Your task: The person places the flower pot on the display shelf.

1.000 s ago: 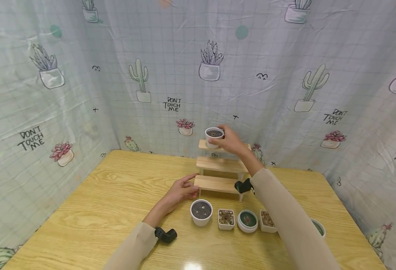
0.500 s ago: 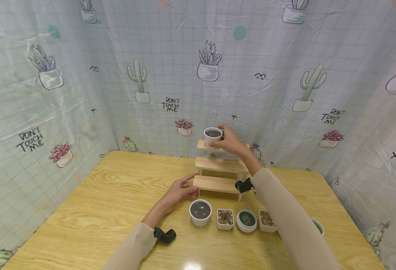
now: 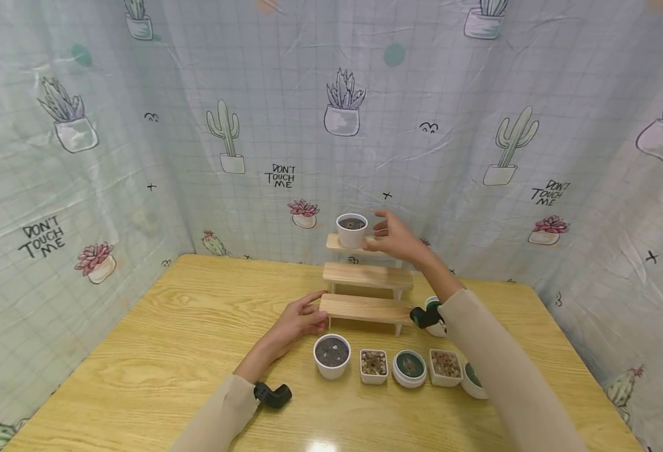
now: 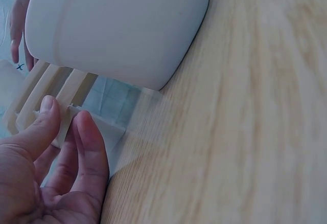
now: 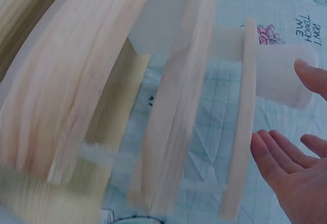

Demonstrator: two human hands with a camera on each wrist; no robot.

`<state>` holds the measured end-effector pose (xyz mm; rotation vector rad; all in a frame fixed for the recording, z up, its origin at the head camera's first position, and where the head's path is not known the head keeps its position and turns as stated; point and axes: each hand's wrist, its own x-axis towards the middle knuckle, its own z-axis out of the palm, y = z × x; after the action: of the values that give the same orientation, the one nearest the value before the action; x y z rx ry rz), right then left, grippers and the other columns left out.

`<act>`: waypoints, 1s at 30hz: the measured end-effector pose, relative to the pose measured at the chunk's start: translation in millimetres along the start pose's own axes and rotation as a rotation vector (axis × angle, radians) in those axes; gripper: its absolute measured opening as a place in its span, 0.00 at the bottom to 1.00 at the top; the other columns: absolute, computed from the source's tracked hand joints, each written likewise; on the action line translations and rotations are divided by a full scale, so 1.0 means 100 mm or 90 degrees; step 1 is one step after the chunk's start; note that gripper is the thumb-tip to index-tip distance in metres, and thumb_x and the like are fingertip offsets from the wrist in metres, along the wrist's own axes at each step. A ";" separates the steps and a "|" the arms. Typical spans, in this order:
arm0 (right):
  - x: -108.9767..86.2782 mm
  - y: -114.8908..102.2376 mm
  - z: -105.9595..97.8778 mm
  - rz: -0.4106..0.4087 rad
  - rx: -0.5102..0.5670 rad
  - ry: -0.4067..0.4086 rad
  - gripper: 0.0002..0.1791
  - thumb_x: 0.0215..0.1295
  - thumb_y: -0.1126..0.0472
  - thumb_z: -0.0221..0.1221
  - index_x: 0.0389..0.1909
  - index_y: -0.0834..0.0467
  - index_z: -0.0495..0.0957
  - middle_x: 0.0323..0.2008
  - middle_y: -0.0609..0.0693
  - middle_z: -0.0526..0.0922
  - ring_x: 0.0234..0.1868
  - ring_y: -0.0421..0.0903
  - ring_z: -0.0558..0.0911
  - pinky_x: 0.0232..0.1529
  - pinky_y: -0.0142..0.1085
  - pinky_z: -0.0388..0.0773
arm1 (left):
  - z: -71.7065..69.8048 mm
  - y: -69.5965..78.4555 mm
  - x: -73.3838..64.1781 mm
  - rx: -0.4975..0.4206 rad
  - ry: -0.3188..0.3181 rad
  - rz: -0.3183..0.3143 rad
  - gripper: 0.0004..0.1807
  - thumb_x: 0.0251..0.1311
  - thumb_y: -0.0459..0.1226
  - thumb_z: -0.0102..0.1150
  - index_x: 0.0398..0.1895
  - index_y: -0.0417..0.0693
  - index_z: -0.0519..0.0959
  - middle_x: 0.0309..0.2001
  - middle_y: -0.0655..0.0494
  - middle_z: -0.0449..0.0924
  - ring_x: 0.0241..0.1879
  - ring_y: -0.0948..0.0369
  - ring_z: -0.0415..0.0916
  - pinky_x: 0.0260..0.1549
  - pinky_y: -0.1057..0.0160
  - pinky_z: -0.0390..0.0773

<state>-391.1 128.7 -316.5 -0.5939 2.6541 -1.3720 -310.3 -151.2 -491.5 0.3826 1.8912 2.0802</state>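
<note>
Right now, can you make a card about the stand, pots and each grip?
Stand: wooden, three steps
On top: one white pot, upright
Front row: five pots, last partly behind the right sleeve
Right of stand: another pot, partly hidden
Left grip: holding lowest step, left end
Right grip: beside the white pot, not holding it

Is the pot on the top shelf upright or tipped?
Upright: the white pot sits base-down on the top shelf, its rim level and facing up in the head view.
</note>
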 end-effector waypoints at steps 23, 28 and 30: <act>-0.89 0.32 -0.43 -0.049 -0.053 -0.004 0.49 0.70 0.60 0.66 0.81 0.63 0.45 0.75 0.71 0.61 0.75 0.69 0.64 0.70 0.64 0.70 | -0.01 0.03 0.03 -0.001 0.002 0.001 0.39 0.71 0.34 0.63 0.82 0.49 0.57 0.38 0.55 0.83 0.38 0.63 0.83 0.42 0.66 0.87; -1.10 0.45 -0.47 -0.044 -0.059 0.006 0.49 0.70 0.57 0.67 0.81 0.63 0.46 0.74 0.71 0.62 0.74 0.70 0.66 0.69 0.65 0.71 | 0.00 0.00 0.02 -0.004 0.008 0.000 0.39 0.71 0.34 0.63 0.81 0.49 0.58 0.39 0.55 0.83 0.38 0.62 0.83 0.42 0.65 0.87; -1.18 0.50 -0.48 -0.039 -0.063 0.012 0.50 0.70 0.56 0.67 0.81 0.62 0.46 0.73 0.71 0.63 0.73 0.70 0.66 0.69 0.65 0.71 | 0.00 0.00 0.02 -0.004 0.007 -0.001 0.39 0.71 0.34 0.63 0.82 0.49 0.58 0.39 0.55 0.83 0.38 0.63 0.84 0.43 0.65 0.87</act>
<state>-310.0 236.8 -339.3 -0.6824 2.7531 -1.2740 -312.3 -150.6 -491.5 0.3680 1.8894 2.0915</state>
